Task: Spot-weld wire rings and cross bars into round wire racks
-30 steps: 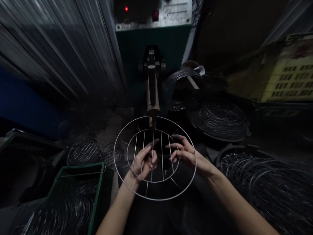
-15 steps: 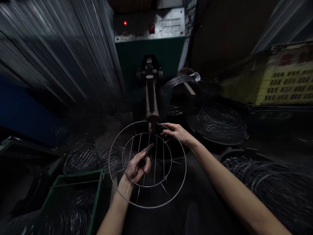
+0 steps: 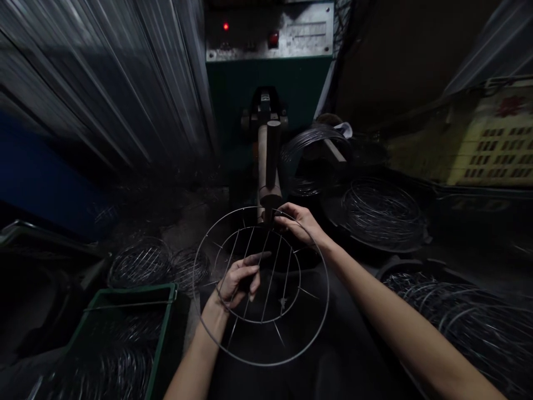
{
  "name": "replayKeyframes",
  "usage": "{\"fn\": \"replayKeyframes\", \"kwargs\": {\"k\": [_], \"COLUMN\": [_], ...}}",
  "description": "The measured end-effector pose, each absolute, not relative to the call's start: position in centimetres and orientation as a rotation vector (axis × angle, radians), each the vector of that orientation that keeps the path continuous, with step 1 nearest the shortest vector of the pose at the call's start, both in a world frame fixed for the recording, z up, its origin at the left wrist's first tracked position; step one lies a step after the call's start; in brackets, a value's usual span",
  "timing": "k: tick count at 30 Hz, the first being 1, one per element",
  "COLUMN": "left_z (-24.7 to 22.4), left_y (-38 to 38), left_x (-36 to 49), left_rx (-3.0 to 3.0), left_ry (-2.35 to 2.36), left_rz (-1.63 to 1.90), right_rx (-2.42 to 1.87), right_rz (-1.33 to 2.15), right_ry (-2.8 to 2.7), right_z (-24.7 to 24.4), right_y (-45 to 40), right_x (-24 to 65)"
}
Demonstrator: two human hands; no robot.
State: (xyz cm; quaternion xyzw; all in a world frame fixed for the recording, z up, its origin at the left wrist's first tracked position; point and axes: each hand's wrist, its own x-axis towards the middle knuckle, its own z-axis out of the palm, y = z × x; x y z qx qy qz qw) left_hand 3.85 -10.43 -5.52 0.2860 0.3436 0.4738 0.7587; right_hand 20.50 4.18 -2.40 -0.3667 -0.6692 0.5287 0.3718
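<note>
A round wire rack (image 3: 266, 365), two concentric rings joined by short spokes with parallel bars across the inner ring, lies tilted in front of me. My left hand (image 3: 238, 282) is at its left side, overlapped by the wires, with the index finger stretched out and the other fingers loosely bent apart; contact with the bars is unclear. At the far rim, my right hand (image 3: 303, 223) has thumb and fingers closed around the wire, fingertips partly in shadow. The rim is right by the lower tip of a machine's thick cylindrical arm (image 3: 272, 161).
Behind stands the green machine (image 3: 229, 83) with a lit red lamp (image 3: 226, 26). Wire coils (image 3: 381, 208) and a wire pile (image 3: 470, 311) are at right, below a yellow crate (image 3: 499, 147). A green crate (image 3: 166, 311) with wire pieces and more wire racks (image 3: 141, 262) are at left.
The view has shifted slightly, so most things appear farther right. The wire rack has turned a little, its bars now more slanted. My left fingers have spread and shifted under the bars.
</note>
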Motion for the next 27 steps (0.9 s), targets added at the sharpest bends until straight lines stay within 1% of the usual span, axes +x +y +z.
{"fn": "replayKeyframes", "kwargs": {"k": [6,11,16,27], "left_z": [-5.1,-5.3,-5.5,-4.5], "left_y": [-10.5,-10.5,-10.2,-10.0], "left_x": [4.6,5.0,4.8,4.0], "left_rx": [0.629,0.623,0.604,0.616], "left_ry": [0.729,0.691,0.674,0.746], "left_rz": [1.087,1.123,1.135,1.139], "right_rx": [-0.945,-0.937,-0.911,-0.847], "right_rz": [1.378,1.298,1.287,1.304], "right_ry": [-1.788,-1.886,-1.908,-1.883], "right_z": [-1.7,-1.0,-1.4,-1.9], "right_y": [4.2,4.9,5.7,6.1], "right_x": [20.9,20.9,20.4,19.5]}}
